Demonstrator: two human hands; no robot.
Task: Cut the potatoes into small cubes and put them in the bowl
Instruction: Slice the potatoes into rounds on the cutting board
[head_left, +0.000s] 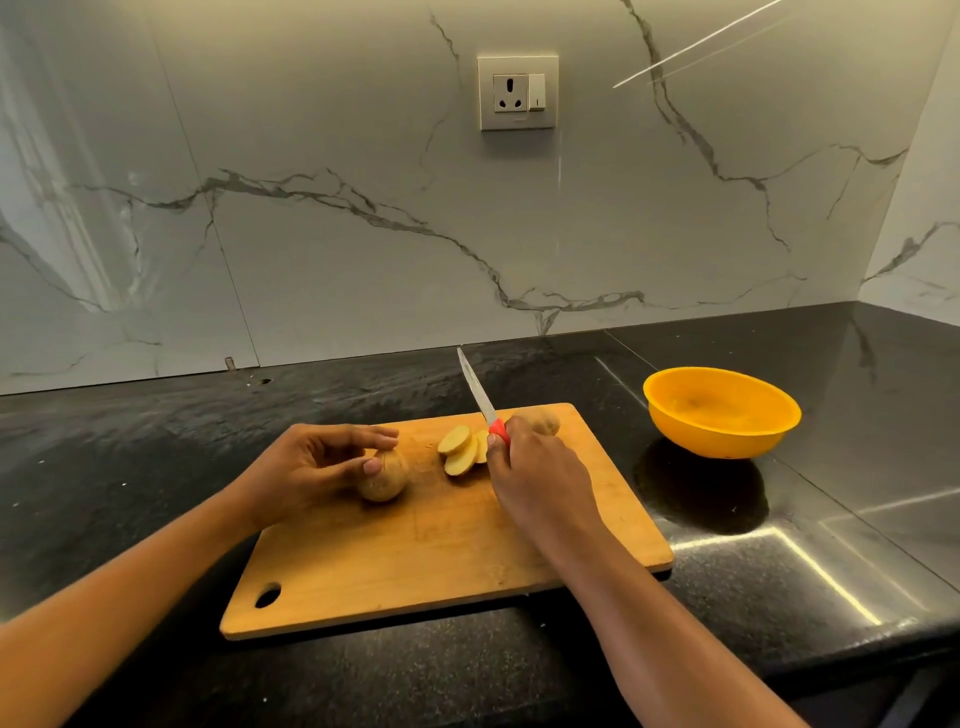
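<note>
While both forearms reach in from the near edge, entries run near to far.

1. Tabletop (156, 441): black, polished stone; carries everything below.
2. Board (415, 561): wood, hanging hole at the near left corner, long side running left to right.
3. Left grip (317, 467): lightly grasping the potato (384, 480), with the thumb against its near side and the fingers arched over the top. This uncut remainder sits left of centre on the board. Which way its cut face turns cannot be told.
4. Right grip (535, 478): clenched round the red handle of the knife (480, 397). The blade is lifted clear of the board, tip pointing away and slightly left.
5. Slices (460, 452): a short fan of pale rounds lying flat between the two grips, just beside the right thumb and apart from the potato.
6. Second potato (544, 421): appears whole, at the far right of the board, partly hidden behind the right grip.
7. Bowl (717, 441): yellow, on the tabletop right of the board; no cubes show inside.
8. Socket (517, 93): on the marble wall beyond.

Judgement: the blade is nearer the slices than the potato, and dicing calls for cuts across the fan. The bowl is on the knife side.
</note>
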